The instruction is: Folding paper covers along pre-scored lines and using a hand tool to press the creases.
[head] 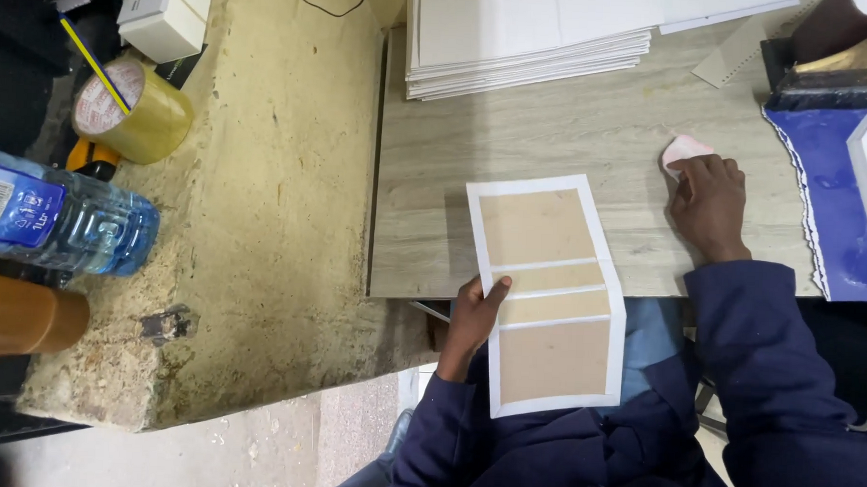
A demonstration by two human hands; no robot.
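A white-bordered card panel [547, 295] with four brown fields, two large and two narrow, lies half on the wood-grain board [572, 133] and half over the person's lap, at about 6 o'clock in the head view. The left hand [474, 317] pinches its left edge, thumb on top across the white border, fingers hidden beneath. The right hand [709, 205], at 3 o'clock, rests on the board with fingers pressed together over a small pale pink pad [685, 149]; whether it grips the pad cannot be told. To work such a panel cleanly, it seems best to hold the edge steady with the thumb, keep the sheet flat along its white crease lines, and use light, even strokes. The panel looks stiff, matte and thin. A stack of white sheets [527, 45] sits at 12 o'clock, a torn-edged blue sheet [829, 190] at 3 o'clock. On the rough, crumbly tan bench [271, 219], at 9 to 10 o'clock, stand a roll of clear tape [136, 108] and a plastic water bottle [60, 221].
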